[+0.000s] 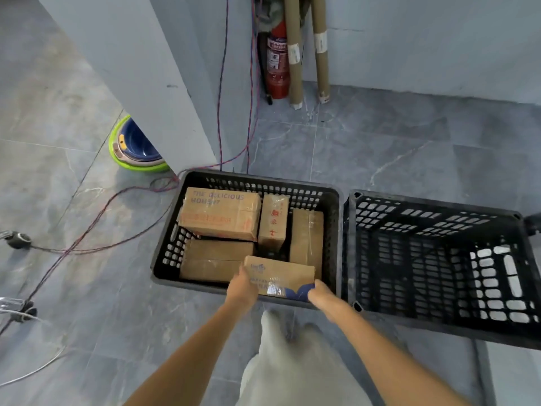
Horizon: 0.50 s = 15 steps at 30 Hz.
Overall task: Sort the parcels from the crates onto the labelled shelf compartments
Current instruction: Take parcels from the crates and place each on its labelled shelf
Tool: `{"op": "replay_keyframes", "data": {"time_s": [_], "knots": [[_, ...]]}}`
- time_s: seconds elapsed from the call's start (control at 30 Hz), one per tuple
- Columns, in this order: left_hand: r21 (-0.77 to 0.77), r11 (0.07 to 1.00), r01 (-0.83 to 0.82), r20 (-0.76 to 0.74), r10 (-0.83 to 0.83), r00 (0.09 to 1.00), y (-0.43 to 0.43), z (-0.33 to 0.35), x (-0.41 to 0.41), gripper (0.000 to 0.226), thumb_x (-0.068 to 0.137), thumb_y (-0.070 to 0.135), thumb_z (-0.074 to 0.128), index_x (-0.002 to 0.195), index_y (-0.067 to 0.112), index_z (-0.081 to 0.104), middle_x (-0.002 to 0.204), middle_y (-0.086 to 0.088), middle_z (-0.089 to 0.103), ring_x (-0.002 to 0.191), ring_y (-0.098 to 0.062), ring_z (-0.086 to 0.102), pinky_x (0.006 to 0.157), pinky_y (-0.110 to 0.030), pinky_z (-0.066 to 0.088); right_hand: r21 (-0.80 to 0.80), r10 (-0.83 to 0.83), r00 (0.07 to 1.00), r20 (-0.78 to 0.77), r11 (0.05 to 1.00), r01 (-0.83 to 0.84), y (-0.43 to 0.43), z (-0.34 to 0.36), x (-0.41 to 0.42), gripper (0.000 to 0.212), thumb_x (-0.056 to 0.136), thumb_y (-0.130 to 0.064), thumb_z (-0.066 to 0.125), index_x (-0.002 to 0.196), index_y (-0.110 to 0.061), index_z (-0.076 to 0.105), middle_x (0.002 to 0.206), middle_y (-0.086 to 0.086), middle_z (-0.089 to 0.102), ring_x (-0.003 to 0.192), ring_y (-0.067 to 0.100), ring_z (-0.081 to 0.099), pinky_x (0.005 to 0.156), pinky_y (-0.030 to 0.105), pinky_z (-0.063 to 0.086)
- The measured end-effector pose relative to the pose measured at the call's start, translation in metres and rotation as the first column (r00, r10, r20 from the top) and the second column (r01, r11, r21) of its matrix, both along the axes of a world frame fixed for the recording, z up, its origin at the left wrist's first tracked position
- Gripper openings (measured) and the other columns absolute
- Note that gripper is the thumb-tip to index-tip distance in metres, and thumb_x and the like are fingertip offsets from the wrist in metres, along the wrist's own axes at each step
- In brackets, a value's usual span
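A black plastic crate (333, 200) stands on the floor with several brown cardboard parcels in it. At its near edge I hold a small parcel with blue print (278, 275) between both hands. My left hand (241, 287) grips the parcel's left end and my right hand (322, 294) grips its right end. Behind it lie a large parcel printed "THE DELICIOUS MOMENT" (219, 213), a narrow upright parcel with red characters (273, 222), a plain parcel on the right (307, 238) and a flat one at the front left (215, 260). No shelf is in view.
A second black crate (439, 212), with nothing in it, stands right of the first. Red and blue cables (117, 227) trail over the grey tiles on the left. A grey pillar (146, 68), a green-rimmed tub (134, 148), a fire extinguisher (277, 60) and cardboard tubes (294, 51) stand behind.
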<state>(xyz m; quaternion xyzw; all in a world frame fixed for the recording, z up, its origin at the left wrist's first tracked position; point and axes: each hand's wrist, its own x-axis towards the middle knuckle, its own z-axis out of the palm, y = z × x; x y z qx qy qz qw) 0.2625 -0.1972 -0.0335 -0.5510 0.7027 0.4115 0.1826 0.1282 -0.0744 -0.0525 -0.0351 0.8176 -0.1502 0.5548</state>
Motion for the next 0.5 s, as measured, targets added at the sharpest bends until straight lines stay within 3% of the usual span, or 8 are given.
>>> {"op": "replay_keyframes", "data": {"time_s": [0.13, 0.23, 0.3, 0.37, 0.4, 0.43, 0.5], "knots": [[-0.002, 0.985, -0.171, -0.091, 0.17, 0.981, 0.005, 0.01, -0.003, 0.04, 0.085, -0.003, 0.04, 0.125, 0.007, 0.044, 0.119, -0.013, 0.053, 0.105, -0.028, 0.054, 0.089, -0.04, 0.05, -0.064, -0.136, 0.99, 0.037, 0.988, 0.138, -0.001, 0.005, 0.001, 0.057, 0.099, -0.004, 0.034, 0.151, -0.007, 0.011, 0.156, 0.01, 0.019, 0.141, 0.028, 0.024, 0.111, 0.034, 0.025], [-0.008, 0.976, -0.217, -0.153, 0.213, 0.965, 0.001, 0.051, -0.006, 0.041, 0.084, -0.006, 0.041, 0.122, 0.009, 0.046, 0.115, -0.009, 0.055, 0.102, -0.025, 0.054, 0.085, -0.037, 0.052, -0.154, -0.243, 0.969, 0.047, 0.957, 0.247, 0.006, 0.042, -0.006, 0.056, 0.099, 0.002, 0.031, 0.151, -0.008, 0.013, 0.157, 0.008, 0.017, 0.143, 0.026, 0.021, 0.113, 0.034, 0.022], [-0.038, 0.975, -0.219, -0.195, 0.207, 0.959, -0.003, 0.095, -0.011, 0.042, 0.083, -0.007, 0.047, 0.122, 0.011, 0.046, 0.115, -0.007, 0.056, 0.101, -0.022, 0.056, 0.082, -0.033, 0.053, -0.226, -0.333, 0.941, 0.067, 0.913, 0.339, 0.009, 0.083, -0.013, 0.047, 0.099, 0.004, 0.031, 0.145, -0.002, 0.031, 0.151, 0.011, 0.032, 0.138, 0.028, 0.03, 0.109, 0.034, 0.03], [-0.058, 0.972, -0.226, -0.251, 0.205, 0.946, -0.006, 0.15, -0.017, 0.037, 0.086, -0.003, 0.052, 0.118, 0.013, 0.047, 0.113, -0.003, 0.058, 0.099, -0.019, 0.058, 0.077, -0.028, 0.053, -0.304, -0.391, 0.919, 0.047, 0.871, 0.386, 0.01, 0.137, -0.02, 0.032, 0.097, 0.005, 0.032, 0.115, 0.004, 0.058, 0.126, 0.017, 0.056, 0.117, 0.031, 0.05, 0.085, 0.028, 0.042], [-0.069, 0.972, -0.224, -0.281, 0.197, 0.939, -0.007, 0.182, -0.021, 0.03, 0.088, -0.001, 0.052, 0.114, 0.014, 0.047, 0.11, -0.003, 0.059, 0.095, -0.016, 0.058, 0.07, -0.022, 0.05, -0.345, -0.425, 0.904, 0.037, 0.844, 0.411, 0.012, 0.164, -0.025, 0.028, 0.097, 0.004, 0.033, 0.108, 0.004, 0.059, 0.119, 0.018, 0.06, 0.103, 0.03, 0.054, 0.074, 0.024, 0.039], [-0.078, 0.972, -0.222, -0.314, 0.188, 0.931, -0.007, 0.217, -0.026, 0.024, 0.09, 0.002, 0.051, 0.109, 0.015, 0.046, 0.107, -0.003, 0.059, 0.092, -0.015, 0.058, 0.065, -0.018, 0.046, -0.38, -0.449, 0.893, 0.027, 0.822, 0.425, 0.014, 0.194, -0.031, 0.028, 0.097, 0.001, 0.035, 0.113, 0.005, 0.058, 0.119, 0.018, 0.06, 0.093, 0.025, 0.055, 0.069, 0.022, 0.037], [-0.097, 0.968, -0.23, -0.404, 0.173, 0.898, -0.005, 0.289, -0.037, 0.015, 0.093, 0.004, 0.046, 0.104, 0.015, 0.045, 0.102, -0.003, 0.06, 0.089, -0.016, 0.058, 0.059, -0.016, 0.042, -0.473, -0.474, 0.88, 0.025, 0.77, 0.428, 0.021, 0.256, -0.043, 0.034, 0.097, 0.003, 0.037, 0.126, 0.002, 0.053, 0.124, 0.018, 0.058, 0.097, 0.02, 0.056, 0.079, 0.026, 0.042]]}}
